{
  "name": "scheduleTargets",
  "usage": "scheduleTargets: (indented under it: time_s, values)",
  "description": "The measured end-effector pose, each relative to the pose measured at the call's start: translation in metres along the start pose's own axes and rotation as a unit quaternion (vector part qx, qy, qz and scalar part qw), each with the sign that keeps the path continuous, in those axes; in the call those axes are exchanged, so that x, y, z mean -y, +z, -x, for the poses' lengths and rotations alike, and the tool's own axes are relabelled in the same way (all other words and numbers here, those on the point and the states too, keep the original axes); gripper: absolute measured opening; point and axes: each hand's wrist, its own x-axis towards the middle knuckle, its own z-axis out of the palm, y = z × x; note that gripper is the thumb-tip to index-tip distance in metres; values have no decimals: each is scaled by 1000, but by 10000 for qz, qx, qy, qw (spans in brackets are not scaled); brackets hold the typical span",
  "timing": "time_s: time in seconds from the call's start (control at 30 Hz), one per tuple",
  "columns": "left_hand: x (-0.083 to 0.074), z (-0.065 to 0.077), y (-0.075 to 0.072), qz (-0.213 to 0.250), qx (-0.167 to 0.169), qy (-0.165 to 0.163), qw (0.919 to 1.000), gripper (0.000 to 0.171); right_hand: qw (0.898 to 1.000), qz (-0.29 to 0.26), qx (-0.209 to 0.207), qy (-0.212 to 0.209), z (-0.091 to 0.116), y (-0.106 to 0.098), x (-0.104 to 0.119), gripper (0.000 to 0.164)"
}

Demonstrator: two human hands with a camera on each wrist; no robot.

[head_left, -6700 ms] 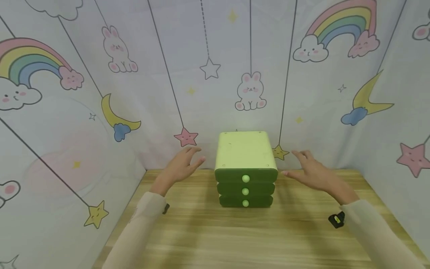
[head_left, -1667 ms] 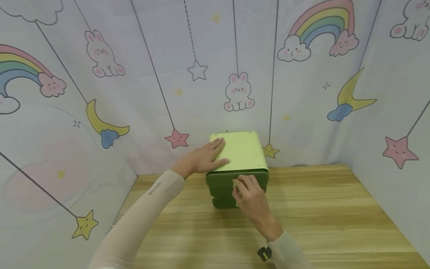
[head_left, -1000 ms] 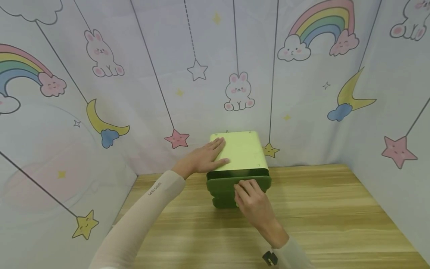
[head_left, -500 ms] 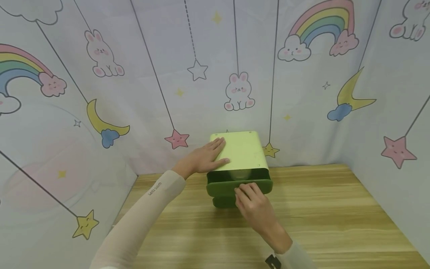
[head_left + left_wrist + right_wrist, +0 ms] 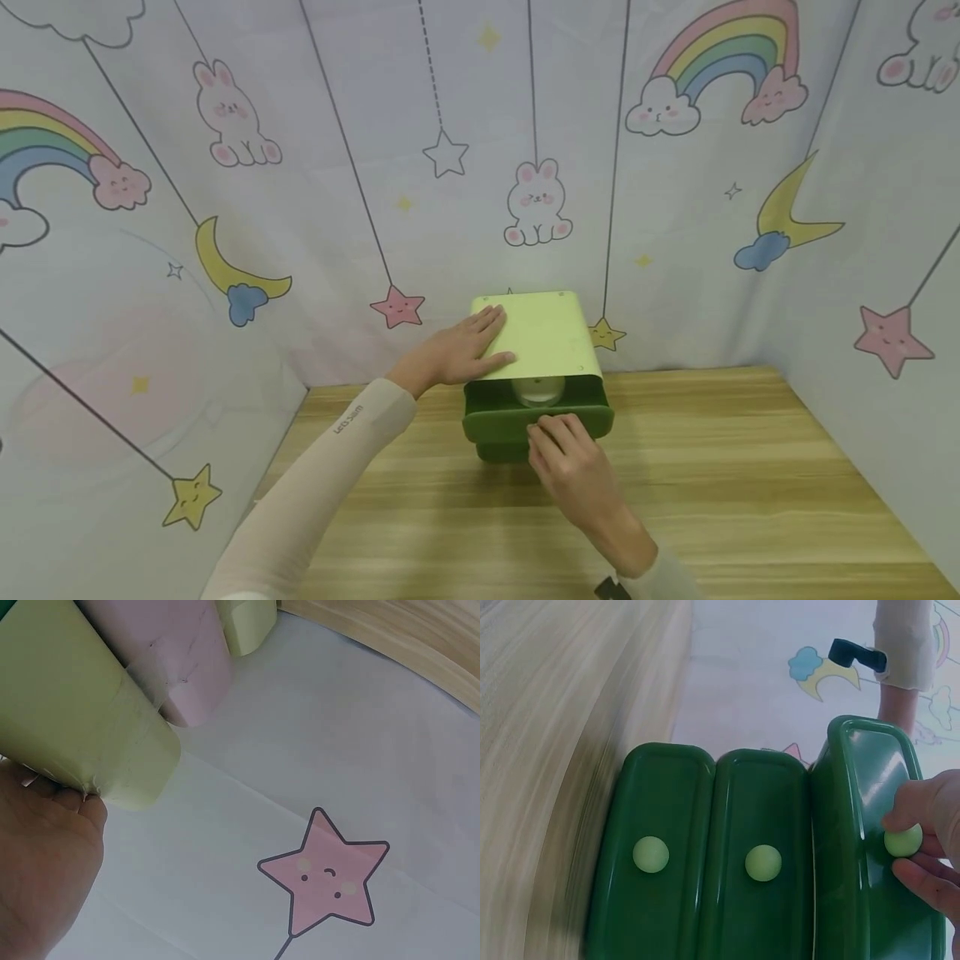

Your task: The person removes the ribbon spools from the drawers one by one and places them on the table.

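Observation:
A small drawer cabinet [image 5: 536,333] with a pale yellow-green top stands on the wooden table. My left hand [image 5: 461,350] rests on its top with straight fingers, near the left edge. My right hand [image 5: 572,467] pinches the round light green knob [image 5: 903,841] of the top drawer between thumb and fingers. That dark green top drawer [image 5: 495,425] is pulled partway out. Inside it sits a round whitish object [image 5: 538,392], its rear part hidden under the cabinet top. In the right wrist view, the middle drawer [image 5: 759,795] and bottom drawer [image 5: 664,795] are closed, each with a knob.
A white cloth wall [image 5: 360,208] printed with rainbows, rabbits and stars surrounds the table on the back and sides. The wooden tabletop [image 5: 720,492] extends in front and to both sides of the cabinet. A pink layer [image 5: 187,660] shows on the cabinet's side.
Both hands have come from beside the cabinet onto it. The right hand has drawn the top drawer out toward me, bringing the whitish object into sight. The left hand has lately stayed still.

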Motion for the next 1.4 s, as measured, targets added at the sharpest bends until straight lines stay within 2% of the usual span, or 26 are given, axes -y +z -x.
scheduleTargets:
  time_s: [0.13, 0.33, 0.57, 1.4]
  values:
    - [1, 0, 0, -19, -7, 32, 10000, 91, 10000, -45, 7, 51, 0, -2, 3, 34]
    - [1, 1, -1, 9, 1, 20, 10000, 91, 9999, -118, -69, 17, 2, -7, 9, 31]
    - [0, 2, -2, 28, 57, -19, 10000, 92, 9999, -132, -39, 44, 6, -14, 15, 42]
    - [0, 2, -3, 63, 34, -16, 10000, 91, 9984, -269, -347, -349, 14, -36, 29, 35]
